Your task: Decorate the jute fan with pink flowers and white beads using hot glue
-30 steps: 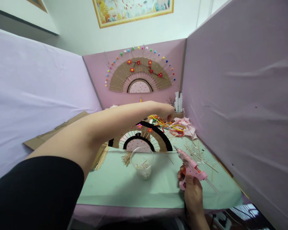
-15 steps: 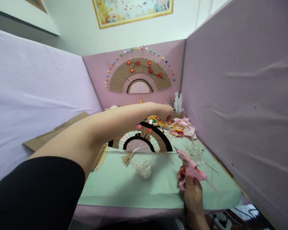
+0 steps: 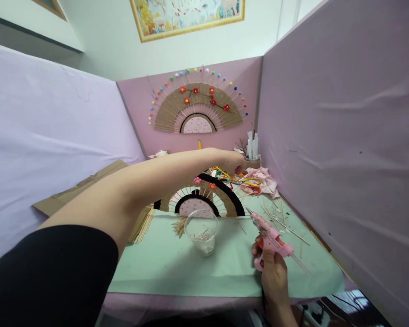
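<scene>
My right hand (image 3: 273, 268) is wrapped round a pink glue gun (image 3: 269, 236), its nozzle up and to the left and a clear glue stick out of its rear. My left arm stretches across the table, and my left hand (image 3: 237, 162) is at the back right, beside a round container (image 3: 253, 162) of white sticks and brown twigs. Its fingers are mostly hidden behind the hand. Under the arm stands a half-round fan (image 3: 231, 200) of burlap and black trim with two flowers. A clear plastic cup (image 3: 202, 229) with small bits inside stands before it.
Coloured pipe cleaners, scissors (image 3: 236, 182) and a crumpled pink cloth (image 3: 264, 179) lie at the back right. Thin sticks (image 3: 293, 231) are scattered on the right, more bundled at left by cardboard (image 3: 78, 188). A finished-looking fan (image 3: 197, 102) hangs on the back panel.
My left hand has shifted very slightly by the round container. The view has moved a little; the glue gun stays in my right hand.
</scene>
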Available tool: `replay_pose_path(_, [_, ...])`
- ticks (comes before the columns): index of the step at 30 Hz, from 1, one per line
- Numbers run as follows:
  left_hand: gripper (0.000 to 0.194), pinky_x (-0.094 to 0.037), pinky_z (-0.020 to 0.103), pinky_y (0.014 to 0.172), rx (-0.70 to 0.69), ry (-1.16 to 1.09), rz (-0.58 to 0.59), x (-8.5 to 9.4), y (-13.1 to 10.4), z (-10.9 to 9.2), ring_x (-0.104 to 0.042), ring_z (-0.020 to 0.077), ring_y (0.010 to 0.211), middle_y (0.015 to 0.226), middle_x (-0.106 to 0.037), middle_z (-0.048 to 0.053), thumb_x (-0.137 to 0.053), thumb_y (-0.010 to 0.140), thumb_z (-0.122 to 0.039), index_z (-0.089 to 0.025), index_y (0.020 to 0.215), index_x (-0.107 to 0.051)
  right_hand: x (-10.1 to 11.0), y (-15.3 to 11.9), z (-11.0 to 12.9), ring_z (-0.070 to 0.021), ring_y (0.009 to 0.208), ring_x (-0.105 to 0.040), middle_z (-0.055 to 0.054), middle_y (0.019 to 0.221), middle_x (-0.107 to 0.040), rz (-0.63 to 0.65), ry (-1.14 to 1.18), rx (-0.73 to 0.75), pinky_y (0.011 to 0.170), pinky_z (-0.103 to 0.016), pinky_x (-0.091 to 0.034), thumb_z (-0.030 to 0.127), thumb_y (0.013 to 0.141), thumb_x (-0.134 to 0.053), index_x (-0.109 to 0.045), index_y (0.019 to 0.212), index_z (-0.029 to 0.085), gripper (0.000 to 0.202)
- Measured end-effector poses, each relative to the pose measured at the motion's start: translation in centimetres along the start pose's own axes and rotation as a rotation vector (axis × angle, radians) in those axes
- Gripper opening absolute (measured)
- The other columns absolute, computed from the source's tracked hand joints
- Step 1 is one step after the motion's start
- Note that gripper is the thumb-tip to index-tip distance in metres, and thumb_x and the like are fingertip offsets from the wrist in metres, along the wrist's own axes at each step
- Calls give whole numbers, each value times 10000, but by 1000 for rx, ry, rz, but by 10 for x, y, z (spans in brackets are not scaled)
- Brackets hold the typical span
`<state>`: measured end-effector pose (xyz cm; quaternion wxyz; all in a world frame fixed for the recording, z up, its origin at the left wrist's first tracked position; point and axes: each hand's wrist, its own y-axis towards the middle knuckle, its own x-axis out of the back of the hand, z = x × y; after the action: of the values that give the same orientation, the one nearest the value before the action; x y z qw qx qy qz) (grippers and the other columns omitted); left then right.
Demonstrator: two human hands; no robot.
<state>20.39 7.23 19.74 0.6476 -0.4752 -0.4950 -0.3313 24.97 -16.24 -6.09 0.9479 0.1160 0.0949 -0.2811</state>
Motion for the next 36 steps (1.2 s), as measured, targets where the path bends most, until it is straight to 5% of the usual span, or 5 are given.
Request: replay_pose_path(36, [217,-374,245,636,-68,37,-127,-12,-5,0,-552,127,662,750,-674,5,-613,620,-16,-163,769,-673,-1,1,0,-106,499,-429,-19,692,-565,2,-29,-23,412,-229,-323,731,806,-500,-571,902,170,573])
